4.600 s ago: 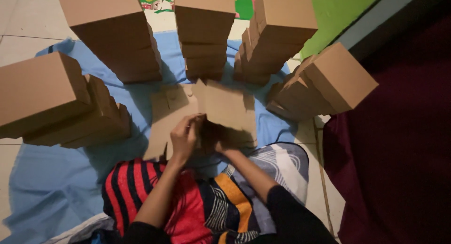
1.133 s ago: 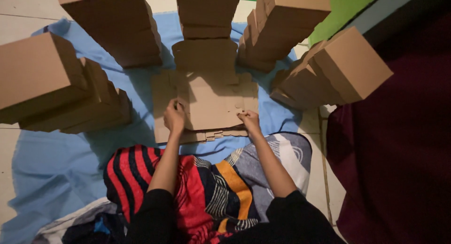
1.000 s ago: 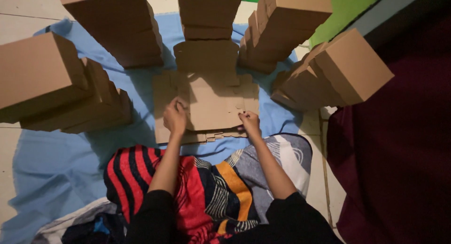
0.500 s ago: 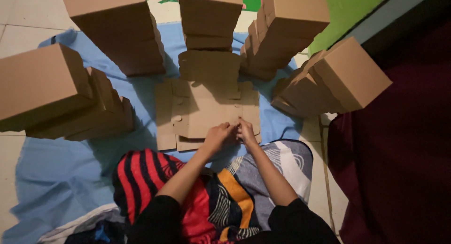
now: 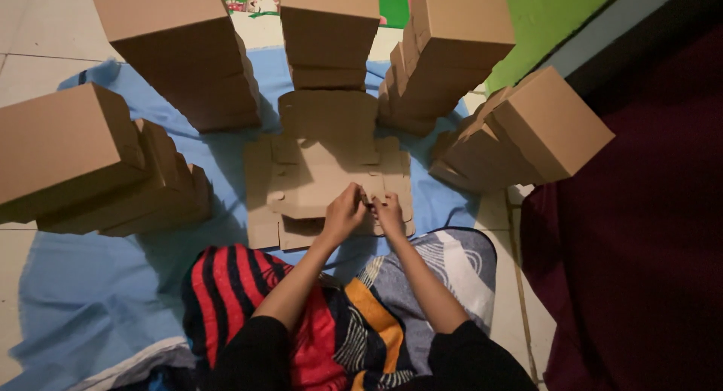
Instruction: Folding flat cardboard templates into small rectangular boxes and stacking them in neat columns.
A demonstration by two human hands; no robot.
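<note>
A flat brown cardboard box blank (image 5: 316,184) lies unfolded on a blue cloth (image 5: 90,286) in front of my knees. Both hands meet at its near right part. My left hand (image 5: 345,210) pinches a flap or tab of the cardboard. Right beside it, my right hand (image 5: 388,210) grips the same edge, fingers curled. The blank's far panel stands up a little against a stack of boxes.
Tall stacks of folded brown cardboard boxes ring the blank: at the left (image 5: 71,158), back left (image 5: 181,52), back centre (image 5: 327,33), back right (image 5: 452,45) and right (image 5: 527,131). A dark red fabric (image 5: 640,233) fills the right side. Striped cloth (image 5: 248,301) covers my legs.
One second ago my hands were apart on the blank's near edge. My left hand has moved right to join my right hand at the near right part.
</note>
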